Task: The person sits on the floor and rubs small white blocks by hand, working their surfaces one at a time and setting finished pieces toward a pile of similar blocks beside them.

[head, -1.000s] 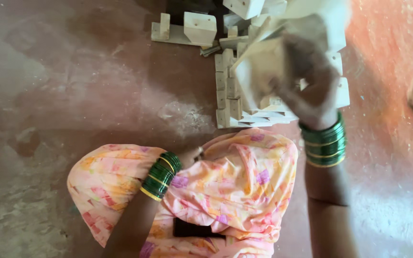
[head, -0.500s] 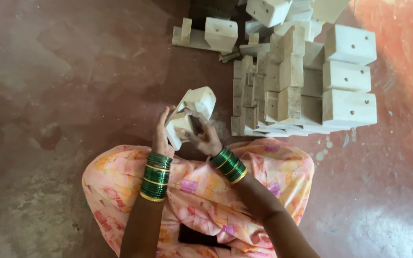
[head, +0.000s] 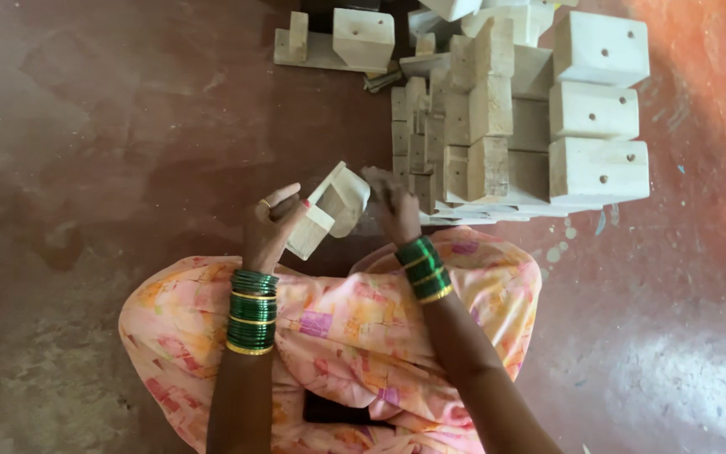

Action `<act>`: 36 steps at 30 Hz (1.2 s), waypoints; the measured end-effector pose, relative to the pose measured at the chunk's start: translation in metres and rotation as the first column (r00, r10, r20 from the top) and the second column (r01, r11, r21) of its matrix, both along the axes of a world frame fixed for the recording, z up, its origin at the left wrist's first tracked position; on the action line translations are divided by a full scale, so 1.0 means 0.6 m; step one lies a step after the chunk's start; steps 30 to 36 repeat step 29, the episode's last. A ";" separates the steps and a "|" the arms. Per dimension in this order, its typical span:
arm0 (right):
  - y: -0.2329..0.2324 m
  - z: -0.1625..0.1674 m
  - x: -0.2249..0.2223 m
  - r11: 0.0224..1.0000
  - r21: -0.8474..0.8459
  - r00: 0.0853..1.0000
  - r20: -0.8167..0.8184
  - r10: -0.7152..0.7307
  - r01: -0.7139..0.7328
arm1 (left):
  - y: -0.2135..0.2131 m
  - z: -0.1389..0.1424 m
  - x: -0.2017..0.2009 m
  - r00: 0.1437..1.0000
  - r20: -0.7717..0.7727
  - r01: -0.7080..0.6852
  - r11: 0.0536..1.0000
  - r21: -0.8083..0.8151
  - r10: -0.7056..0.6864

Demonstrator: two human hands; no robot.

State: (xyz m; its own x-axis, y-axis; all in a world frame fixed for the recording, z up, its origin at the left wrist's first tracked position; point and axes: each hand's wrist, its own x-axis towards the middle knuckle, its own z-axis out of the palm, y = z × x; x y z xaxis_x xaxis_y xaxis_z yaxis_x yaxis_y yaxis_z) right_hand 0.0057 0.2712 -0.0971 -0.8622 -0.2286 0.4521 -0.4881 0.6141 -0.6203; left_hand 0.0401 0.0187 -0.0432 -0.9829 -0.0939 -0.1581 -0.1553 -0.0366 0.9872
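Both hands are now down over the lap, closed on one pale wooden piece (head: 329,210) — a second ago the right hand (head: 392,206) was up at the stack with a piece against it, and the left was out of play at the knee. Half a second ago the piece was already between the hands; since then it has turned slightly and sits a little lower.

Left hand (head: 269,227): fingers wrapped on the lower left end of the piece, ring visible, green bangles (head: 252,311) at the wrist. Right hand: fingers closed on the upper right edge, partly blurred — exact grip cannot be told.

The stack of wooden blocks (head: 514,118) stands on the red-brown floor (head: 111,168) just beyond the hands, three large drilled blocks (head: 594,109) at its right side. A separate flat assembly (head: 334,42) lies further off.

Judgement: the piece has come off the stack and is being handled in the lap.
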 end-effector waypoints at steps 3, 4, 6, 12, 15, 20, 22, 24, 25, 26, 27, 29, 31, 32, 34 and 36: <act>-0.020 -0.025 -0.006 0.998 -0.026 0.995 0.082 -0.047 0.049 | 0.009 0.028 0.009 0.999 0.012 -0.040 0.940 -0.339 0.047; -0.022 -0.030 -0.004 0.998 -0.058 0.965 0.261 -0.019 0.035 | 0.010 0.037 0.010 0.998 0.015 -0.048 0.878 -0.476 0.063; -0.028 -0.047 0.011 0.993 -0.122 0.807 0.586 0.065 0.009 | 0.002 0.048 0.002 0.994 -0.057 -0.111 0.767 -0.632 0.097; -0.037 -0.069 -0.030 0.983 -0.183 0.990 0.136 0.030 -0.005 | -0.006 0.051 -0.003 0.991 -0.019 -0.116 0.790 -0.602 0.131; -0.042 -0.037 -0.053 0.982 -0.188 0.996 0.087 0.003 0.013 | 0.001 0.044 -0.004 0.992 -0.061 -0.124 0.814 -0.568 0.109; -0.091 0.063 -0.010 0.909 -0.370 0.821 0.449 0.354 -0.190 | 0.006 0.017 -0.003 0.994 -0.076 -0.107 0.744 -0.660 0.075; -0.111 0.088 0.003 0.800 -0.426 0.819 0.198 0.539 -0.423 | 0.001 0.005 -0.003 0.993 0.053 -0.027 0.626 -0.779 0.109; -0.122 0.093 0.003 0.808 -0.307 0.826 0.104 0.554 -0.503 | 0.002 0.001 0.005 0.990 -0.046 -0.127 0.690 -0.712 0.135; -0.120 0.090 -0.005 0.858 -0.247 0.852 0.167 0.496 -0.451 | 0.004 0.004 0.004 0.983 -0.100 -0.179 0.721 -0.669 0.152; -0.113 0.083 -0.013 0.899 -0.182 0.873 0.227 0.432 -0.398 | 0.003 0.010 0.004 0.983 -0.130 -0.185 0.736 -0.651 0.132; -0.104 0.073 -0.021 0.931 -0.113 0.887 0.284 0.364 -0.346 | 0.002 0.018 0.005 0.981 -0.158 -0.189 0.751 -0.633 0.114; -0.083 0.046 -0.041 0.992 -0.084 0.809 0.575 0.121 -0.089 | 0.007 0.035 0.008 0.982 -0.162 -0.177 0.766 -0.618 0.097; -0.083 0.046 -0.041 0.992 -0.084 0.809 0.575 0.121 -0.089 | 0.007 0.035 0.008 0.982 -0.162 -0.177 0.766 -0.618 0.097; -0.083 0.046 -0.041 0.992 -0.084 0.809 0.575 0.121 -0.089 | 0.007 0.035 0.008 0.982 -0.162 -0.177 0.766 -0.618 0.097; -0.083 0.046 -0.041 0.992 -0.084 0.809 0.575 0.121 -0.089 | 0.007 0.035 0.008 0.982 -0.162 -0.177 0.766 -0.618 0.097; -0.083 0.046 -0.041 0.992 -0.084 0.809 0.575 0.121 -0.089 | 0.007 0.035 0.008 0.982 -0.162 -0.177 0.766 -0.618 0.097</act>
